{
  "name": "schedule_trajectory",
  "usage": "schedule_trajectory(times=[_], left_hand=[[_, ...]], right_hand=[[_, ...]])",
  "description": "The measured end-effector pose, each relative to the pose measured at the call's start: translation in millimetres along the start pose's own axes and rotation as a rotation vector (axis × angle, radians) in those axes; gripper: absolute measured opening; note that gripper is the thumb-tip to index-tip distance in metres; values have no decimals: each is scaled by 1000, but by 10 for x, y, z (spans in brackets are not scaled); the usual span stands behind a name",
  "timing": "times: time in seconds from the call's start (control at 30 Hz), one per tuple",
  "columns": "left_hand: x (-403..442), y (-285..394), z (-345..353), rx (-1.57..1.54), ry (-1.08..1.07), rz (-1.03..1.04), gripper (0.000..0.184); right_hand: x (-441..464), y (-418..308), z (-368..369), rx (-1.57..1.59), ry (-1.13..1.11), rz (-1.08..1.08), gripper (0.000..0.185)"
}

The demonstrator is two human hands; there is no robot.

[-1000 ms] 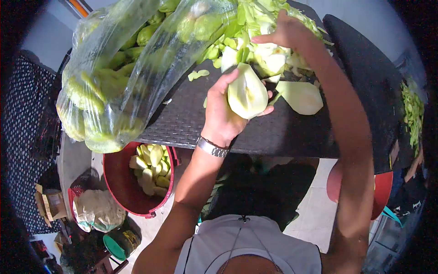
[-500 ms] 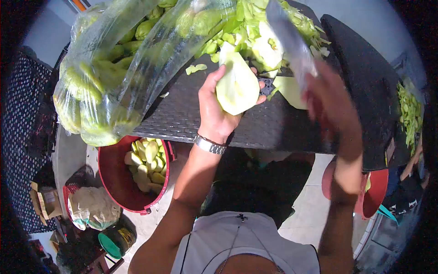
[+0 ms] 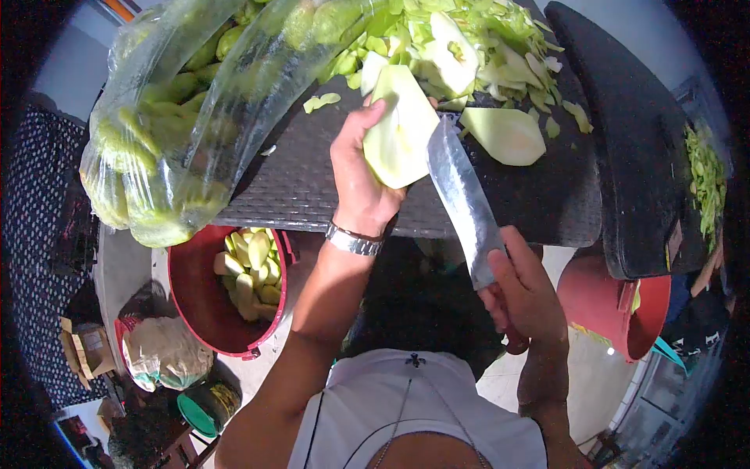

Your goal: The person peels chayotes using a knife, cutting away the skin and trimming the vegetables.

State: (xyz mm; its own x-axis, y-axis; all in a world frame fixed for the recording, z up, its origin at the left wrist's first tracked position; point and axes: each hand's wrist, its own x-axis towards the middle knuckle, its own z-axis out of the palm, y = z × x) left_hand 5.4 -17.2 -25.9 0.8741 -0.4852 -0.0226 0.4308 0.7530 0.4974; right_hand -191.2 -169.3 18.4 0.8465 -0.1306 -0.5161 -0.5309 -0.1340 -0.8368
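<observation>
A pale green peeled chayote half (image 3: 400,129) rests in my left hand (image 3: 362,168), cut face up, thumb over its left edge. My right hand (image 3: 525,289) grips a large knife (image 3: 465,199) by its reddish handle. The broad blade points up and away, its tip beside the right edge of the held half; whether they touch, I cannot tell. Another chayote half (image 3: 504,137) lies cut face up on the dark woven table (image 3: 312,195), right of the blade tip. Behind them are a whitish cut piece (image 3: 451,59) and a heap of green peelings (image 3: 508,55).
A clear plastic bag (image 3: 168,156) of whole chayotes covers the table's left side. Below it stands a red bucket (image 3: 181,289) holding cut pieces. Another red bucket (image 3: 598,301) stands at lower right. A second dark table (image 3: 625,133) adjoins on the right, with peelings (image 3: 703,180) beyond it.
My right hand has swung down and toward me, bringing the knife from over the peelings to beside the held half. My left hand still holds the chayote, shifted slightly left in view.
</observation>
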Motion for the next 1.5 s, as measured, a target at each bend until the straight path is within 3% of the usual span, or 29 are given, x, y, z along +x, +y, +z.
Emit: schedule_trajectory(times=[0.2,0.3,0.6,0.87,0.9,1.0,1.07,1.13,1.23,1.3,1.5], left_hand=[[17,-29,-25,47,18,5,55],[-24,-108,-14,11,-73,-103,55],[-222,-412,143,-2,-14,-166,57],[-245,-483,85,-133,-29,-161,57],[-288,-495,158,-161,3,-182,51],[-249,-458,85,-171,-4,-172,58],[-258,-371,162,-211,204,-122,58],[-219,-357,106,-200,197,-80,59],[-197,-343,22,-180,-32,-61,59],[-188,-332,50,-133,5,-23,59],[-166,-315,64,-52,41,90,59]], right_hand=[[42,121,65,90,-2,22,15],[48,92,123,153,-28,13,16],[178,185,234,363,-36,-110,23],[129,-45,155,674,-109,86,26],[121,-80,145,728,-118,118,26],[226,22,199,630,-101,-17,31],[246,141,236,343,99,-167,36],[239,180,231,116,184,-262,40],[229,187,224,-101,196,-349,43],[151,191,292,-217,252,-423,43],[-102,211,348,-205,156,-281,43]])
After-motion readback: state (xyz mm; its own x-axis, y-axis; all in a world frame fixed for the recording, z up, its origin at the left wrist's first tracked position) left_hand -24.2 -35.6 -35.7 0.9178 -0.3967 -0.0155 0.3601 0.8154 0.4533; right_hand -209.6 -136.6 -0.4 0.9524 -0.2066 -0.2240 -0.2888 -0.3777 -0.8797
